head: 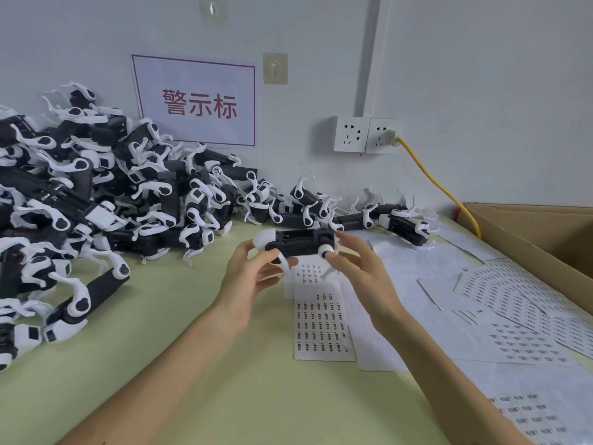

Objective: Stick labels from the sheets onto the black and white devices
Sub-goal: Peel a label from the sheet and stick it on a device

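Head view has the device (301, 244) held level above the table (224, 380), a black body with white caps at both ends. I judge the step in hand to be positioning it for a label; I cannot tell whether one is already on it. As I read it, the next move calls for freeing one hand to peel a label from the label sheet (321, 329) just below the device. The left hand (253, 277) grips the device's left end, fingers curled under the white cap. The right hand (359, 268) pinches the right end between thumb and fingertips. Left of the device rises the pile of devices (96, 194). Right of it lie loose sheets (513, 303), and beyond them a cardboard box (545, 239).
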Demonstrator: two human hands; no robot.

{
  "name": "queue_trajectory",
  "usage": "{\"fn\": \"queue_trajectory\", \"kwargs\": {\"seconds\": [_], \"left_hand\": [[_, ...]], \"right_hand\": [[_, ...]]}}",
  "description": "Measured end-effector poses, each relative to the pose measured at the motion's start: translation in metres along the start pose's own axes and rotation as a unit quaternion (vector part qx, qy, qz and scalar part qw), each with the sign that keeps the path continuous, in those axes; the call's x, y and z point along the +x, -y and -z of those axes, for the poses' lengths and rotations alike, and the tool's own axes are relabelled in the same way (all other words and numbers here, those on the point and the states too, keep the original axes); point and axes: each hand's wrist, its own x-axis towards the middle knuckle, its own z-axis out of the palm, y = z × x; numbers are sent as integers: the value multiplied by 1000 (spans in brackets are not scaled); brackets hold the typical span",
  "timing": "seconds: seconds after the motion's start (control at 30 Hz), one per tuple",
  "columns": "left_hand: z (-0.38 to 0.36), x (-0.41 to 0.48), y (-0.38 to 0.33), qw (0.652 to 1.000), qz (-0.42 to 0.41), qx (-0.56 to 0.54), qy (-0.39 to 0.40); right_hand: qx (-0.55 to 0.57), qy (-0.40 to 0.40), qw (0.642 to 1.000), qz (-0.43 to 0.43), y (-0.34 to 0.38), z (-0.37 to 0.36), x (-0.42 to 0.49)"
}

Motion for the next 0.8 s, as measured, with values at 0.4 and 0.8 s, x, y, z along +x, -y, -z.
{"fn": "queue_trajectory", "kwargs": {"seconds": [0.4, 0.8], "left_hand": [[13, 12, 8, 990, 47, 6, -136], [18, 19, 14, 970, 23, 115, -212]], "right_hand": [[-373, 102, 921, -54, -18, -5, 3], [-295, -20, 955, 27, -19, -3, 4]]}}
